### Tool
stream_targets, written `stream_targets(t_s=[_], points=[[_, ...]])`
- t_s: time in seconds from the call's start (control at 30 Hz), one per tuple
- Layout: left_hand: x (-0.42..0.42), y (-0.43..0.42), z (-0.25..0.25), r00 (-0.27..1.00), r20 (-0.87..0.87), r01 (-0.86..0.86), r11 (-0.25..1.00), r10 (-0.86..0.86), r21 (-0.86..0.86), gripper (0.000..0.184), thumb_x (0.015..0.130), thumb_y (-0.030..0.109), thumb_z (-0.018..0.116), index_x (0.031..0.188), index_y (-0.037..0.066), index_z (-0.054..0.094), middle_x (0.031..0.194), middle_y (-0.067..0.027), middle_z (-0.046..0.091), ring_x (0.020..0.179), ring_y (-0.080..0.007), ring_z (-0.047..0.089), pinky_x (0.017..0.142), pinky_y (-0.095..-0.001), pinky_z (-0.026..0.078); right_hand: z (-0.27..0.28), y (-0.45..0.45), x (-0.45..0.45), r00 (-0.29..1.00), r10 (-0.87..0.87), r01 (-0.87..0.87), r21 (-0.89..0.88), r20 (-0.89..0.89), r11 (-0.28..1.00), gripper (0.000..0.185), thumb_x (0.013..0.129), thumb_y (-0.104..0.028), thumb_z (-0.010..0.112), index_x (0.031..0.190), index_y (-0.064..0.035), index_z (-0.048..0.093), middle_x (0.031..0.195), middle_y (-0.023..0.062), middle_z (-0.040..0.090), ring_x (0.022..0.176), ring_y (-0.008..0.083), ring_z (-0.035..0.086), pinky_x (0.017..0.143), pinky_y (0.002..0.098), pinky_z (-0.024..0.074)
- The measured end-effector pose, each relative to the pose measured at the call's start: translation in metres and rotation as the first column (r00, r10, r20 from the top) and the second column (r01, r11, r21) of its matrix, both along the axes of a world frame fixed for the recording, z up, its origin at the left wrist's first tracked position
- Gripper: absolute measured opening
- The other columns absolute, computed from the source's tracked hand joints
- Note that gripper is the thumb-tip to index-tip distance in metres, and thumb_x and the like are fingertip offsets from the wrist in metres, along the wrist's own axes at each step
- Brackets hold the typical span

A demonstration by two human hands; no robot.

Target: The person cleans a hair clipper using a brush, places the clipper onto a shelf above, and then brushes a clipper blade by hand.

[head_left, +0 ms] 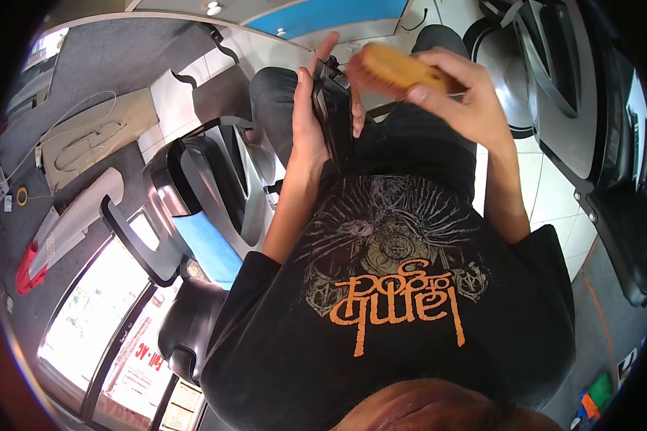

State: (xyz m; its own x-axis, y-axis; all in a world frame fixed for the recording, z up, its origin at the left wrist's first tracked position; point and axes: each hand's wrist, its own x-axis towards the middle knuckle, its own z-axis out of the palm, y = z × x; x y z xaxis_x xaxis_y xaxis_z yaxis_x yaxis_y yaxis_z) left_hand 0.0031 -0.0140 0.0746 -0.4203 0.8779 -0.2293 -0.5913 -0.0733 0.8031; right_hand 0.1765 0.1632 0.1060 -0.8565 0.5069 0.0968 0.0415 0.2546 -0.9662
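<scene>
A black object, perhaps a hair clipper or similar tool (pixel 332 108), lies upright in my left hand (pixel 310 122), with fingers on both sides of it. The index fingertip sticks out past its far end. My right hand (pixel 467 93) grips a brush (pixel 392 68) with a yellow-orange wooden body and reddish-brown bristles. The bristle end is close to the upper part of the black object; whether they touch is unclear. Both hands are above my lap.
Black and silver salon chairs stand at left (pixel 230 179) and right (pixel 575 93). A light blue cloth (pixel 208 248) lies by the left chair. A round metal base (pixel 507 79) is on the tiled floor. A drawer cabinet with a blue panel (pixel 338 18) is ahead.
</scene>
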Motion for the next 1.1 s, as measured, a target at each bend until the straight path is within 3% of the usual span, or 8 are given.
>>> stream_targets(t_s=[0.27,0.37,0.4,0.6,0.73,0.9,1.0,1.1], points=[[0.004,0.0,0.005,0.865,0.497,-0.02,0.985,-0.069,0.173,0.094,0.107,0.076,0.033,0.166,0.002,0.032,0.067,-0.0101,0.048,0.049,-0.018,0.043,0.04,-0.0291,0.037,-0.017,0.003,-0.013,0.959,-0.142,0.088,0.217,0.245,0.972,0.049,0.09,-0.039,0.088,0.12,-0.0023,0.077,0.1,0.0129,0.077,0.086,0.023,0.073,0.076,0.034,0.0558],[-0.001,-0.005,-0.001,0.791,0.601,-0.014,0.979,-0.113,0.204,0.093,0.107,0.075,0.034,0.165,0.002,0.033,0.067,-0.0099,0.048,0.049,-0.0184,0.043,0.037,-0.0292,0.037,-0.014,-0.005,-0.009,0.998,-0.037,0.047,-0.25,0.045,0.967,0.049,0.09,-0.042,0.088,0.118,-0.0029,0.078,0.1,0.0143,0.077,0.084,0.0255,0.072,0.075,0.0352,0.0551],[-0.002,-0.005,-0.003,0.768,0.628,-0.01,0.979,-0.123,0.204,0.093,0.107,0.075,0.035,0.165,0.002,0.034,0.067,-0.0099,0.048,0.049,-0.0184,0.044,0.037,-0.0293,0.036,-0.012,-0.005,-0.01,0.997,0.025,-0.012,-0.164,0.078,0.986,0.046,0.092,-0.038,0.086,0.118,-0.0016,0.077,0.101,0.0127,0.076,0.086,0.0228,0.071,0.077,0.0337,0.0545],[0.003,-0.003,0.0,0.749,0.64,0.038,0.975,-0.172,0.217,0.093,0.107,0.077,0.033,0.166,0.005,0.036,0.065,-0.0074,0.048,0.047,-0.0155,0.043,0.036,-0.0274,0.034,-0.014,-0.002,-0.016,0.934,-0.086,0.014,0.203,0.347,0.979,0.04,0.097,-0.028,0.083,0.121,0.0015,0.074,0.103,0.0092,0.075,0.092,0.0165,0.07,0.081,0.0301,0.0531],[0.001,-0.005,-0.001,0.745,0.639,0.059,0.972,-0.194,0.227,0.091,0.107,0.076,0.033,0.16,0.002,0.042,0.064,-0.0075,0.048,0.047,-0.0151,0.043,0.036,-0.0275,0.035,-0.017,-0.007,-0.009,0.997,0.047,-0.038,-0.141,0.059,0.989,0.039,0.096,-0.025,0.084,0.122,0.0013,0.074,0.101,0.0077,0.076,0.091,0.0137,0.069,0.08,0.0298,0.0532],[0.002,-0.004,-0.002,0.704,0.656,0.062,0.943,-0.274,0.327,0.082,0.107,0.076,0.033,0.135,0.003,0.059,0.066,-0.008,0.049,0.047,-0.0142,0.042,0.037,-0.0267,0.037,-0.015,-0.007,-0.02,0.961,-0.098,0.017,0.298,0.26,0.955,0.048,0.094,-0.044,0.083,0.116,-0.0014,0.079,0.092,0.0122,0.077,0.078,0.0225,0.073,0.071,0.034,0.0542],[0.002,-0.006,-0.01,0.697,0.669,0.029,0.942,-0.259,0.335,0.081,0.107,0.076,0.032,0.131,0.004,0.06,0.066,-0.0079,0.048,0.047,-0.0142,0.042,0.037,-0.0264,0.037,-0.009,-0.003,-0.015,0.955,-0.009,0.005,0.015,0.297,1.0,0.043,0.096,-0.033,0.083,0.121,0.0001,0.075,0.098,0.0111,0.075,0.086,0.0196,0.071,0.077,0.0316,0.0536],[-0.001,-0.005,-0.011,0.688,0.666,0.056,0.936,-0.29,0.349,0.089,0.107,0.076,0.034,0.155,0.001,0.045,0.067,-0.0079,0.049,0.048,-0.0151,0.044,0.037,-0.0264,0.037,-0.016,-0.011,-0.011,0.995,0.046,-0.042,-0.048,0.087,0.998,0.044,0.095,-0.034,0.084,0.121,0.0001,0.075,0.097,0.0108,0.075,0.084,0.0194,0.069,0.076,0.0315,0.0531]])
